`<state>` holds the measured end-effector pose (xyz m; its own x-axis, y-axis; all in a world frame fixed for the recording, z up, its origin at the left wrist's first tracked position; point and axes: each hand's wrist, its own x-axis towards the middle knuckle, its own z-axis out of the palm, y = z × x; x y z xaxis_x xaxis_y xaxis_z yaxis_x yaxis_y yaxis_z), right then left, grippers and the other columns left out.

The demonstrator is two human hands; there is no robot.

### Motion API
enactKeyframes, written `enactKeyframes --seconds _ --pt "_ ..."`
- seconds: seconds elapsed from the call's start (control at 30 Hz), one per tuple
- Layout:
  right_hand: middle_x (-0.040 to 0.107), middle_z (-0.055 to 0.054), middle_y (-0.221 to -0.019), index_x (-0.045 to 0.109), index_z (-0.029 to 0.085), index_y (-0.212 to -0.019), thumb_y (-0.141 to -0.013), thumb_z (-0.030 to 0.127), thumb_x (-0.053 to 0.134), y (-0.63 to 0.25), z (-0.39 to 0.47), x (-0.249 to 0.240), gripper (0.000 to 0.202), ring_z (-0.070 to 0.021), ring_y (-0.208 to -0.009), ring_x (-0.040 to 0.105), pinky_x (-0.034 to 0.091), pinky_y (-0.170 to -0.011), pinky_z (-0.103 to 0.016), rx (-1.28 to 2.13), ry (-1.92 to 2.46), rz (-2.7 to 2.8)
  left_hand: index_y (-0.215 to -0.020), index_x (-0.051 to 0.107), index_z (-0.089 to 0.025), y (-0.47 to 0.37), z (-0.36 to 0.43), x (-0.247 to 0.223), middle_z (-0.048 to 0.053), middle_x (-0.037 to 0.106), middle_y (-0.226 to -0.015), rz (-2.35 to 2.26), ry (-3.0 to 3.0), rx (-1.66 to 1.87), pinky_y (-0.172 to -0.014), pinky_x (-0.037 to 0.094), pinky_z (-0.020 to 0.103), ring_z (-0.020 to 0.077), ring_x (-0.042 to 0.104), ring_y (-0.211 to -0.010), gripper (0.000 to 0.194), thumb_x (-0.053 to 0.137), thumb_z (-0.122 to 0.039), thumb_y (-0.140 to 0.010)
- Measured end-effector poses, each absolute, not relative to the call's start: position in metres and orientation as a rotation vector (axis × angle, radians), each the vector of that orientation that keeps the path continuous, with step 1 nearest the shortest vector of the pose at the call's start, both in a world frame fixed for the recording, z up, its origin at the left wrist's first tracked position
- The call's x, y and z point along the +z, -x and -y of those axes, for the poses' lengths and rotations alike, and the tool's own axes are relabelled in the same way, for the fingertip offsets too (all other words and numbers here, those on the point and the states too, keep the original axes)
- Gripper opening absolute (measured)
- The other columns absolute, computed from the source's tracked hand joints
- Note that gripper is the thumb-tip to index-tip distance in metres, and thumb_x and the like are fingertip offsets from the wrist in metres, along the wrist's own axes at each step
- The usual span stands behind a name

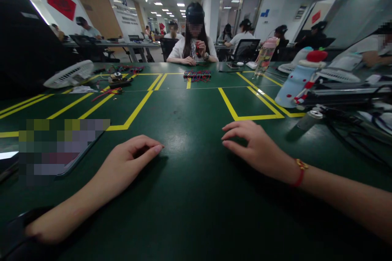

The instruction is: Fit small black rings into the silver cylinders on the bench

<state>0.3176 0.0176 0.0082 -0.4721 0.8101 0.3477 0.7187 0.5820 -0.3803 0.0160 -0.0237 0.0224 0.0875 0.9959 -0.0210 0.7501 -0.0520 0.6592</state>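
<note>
Over the green table point(183, 110), my left hand point(131, 161) is closed, thumb and index fingertips together, with no object visible between them. To its right, my right hand point(254, 147) is open and holds nothing; its thumb is apart from its curved fingers. A red cord bracelet with a gold charm point(301, 165) circles the right wrist. Yellow tape point(234, 108) marks boxes beyond both hands. A blurred-out flat object point(61, 151) lies left of my left hand.
Across the table a person handles a small red item near a row of wired parts point(197, 75). Wires and parts point(118, 79) and a white fan point(72, 74) are at the back left. A blue bottle point(292, 83), can point(310, 119) and black cables point(346, 130) stand or lie right.
</note>
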Motion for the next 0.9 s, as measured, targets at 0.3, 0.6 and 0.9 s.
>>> enactKeyframes --seconds 0.3,0.6,0.9 --pt "0.068 -0.010 -0.099 0.070 0.018 -0.096 -0.082 0.046 0.055 -0.504 -0.054 0.047 0.034 -0.0184 -0.087 0.058 0.039 -0.075 -0.033 -0.461 2.057 1.824 -0.090 0.066 -0.024 -0.015 0.022 0.020 0.002 0.070 -0.095 -1.729 -1.792 0.612 -0.083 0.045 0.034 0.0239 0.062 -0.094 0.029 0.049 -0.047 -0.088" --pt "0.069 -0.012 -0.094 0.073 0.019 -0.099 -0.076 0.053 0.061 -0.522 -0.051 0.048 0.043 -0.0162 -0.076 0.059 0.036 -0.067 -0.035 -0.124 2.335 1.571 -0.087 0.068 -0.024 -0.012 0.019 0.009 0.001 0.072 -0.094 -1.765 -1.783 0.699 -0.079 0.046 0.031 0.0229 0.064 -0.089 0.028 0.055 -0.048 -0.082" --pt "0.069 -0.012 -0.095 0.073 0.019 -0.098 -0.074 0.058 0.061 -0.512 -0.047 0.045 0.046 -0.0160 -0.077 0.059 0.038 -0.068 -0.034 -0.117 2.254 1.586 -0.087 0.068 -0.024 -0.014 0.021 0.016 0.002 0.072 -0.096 -1.750 -1.806 0.656 -0.081 0.046 0.032 0.0234 0.064 -0.092 0.028 0.053 -0.048 -0.084"
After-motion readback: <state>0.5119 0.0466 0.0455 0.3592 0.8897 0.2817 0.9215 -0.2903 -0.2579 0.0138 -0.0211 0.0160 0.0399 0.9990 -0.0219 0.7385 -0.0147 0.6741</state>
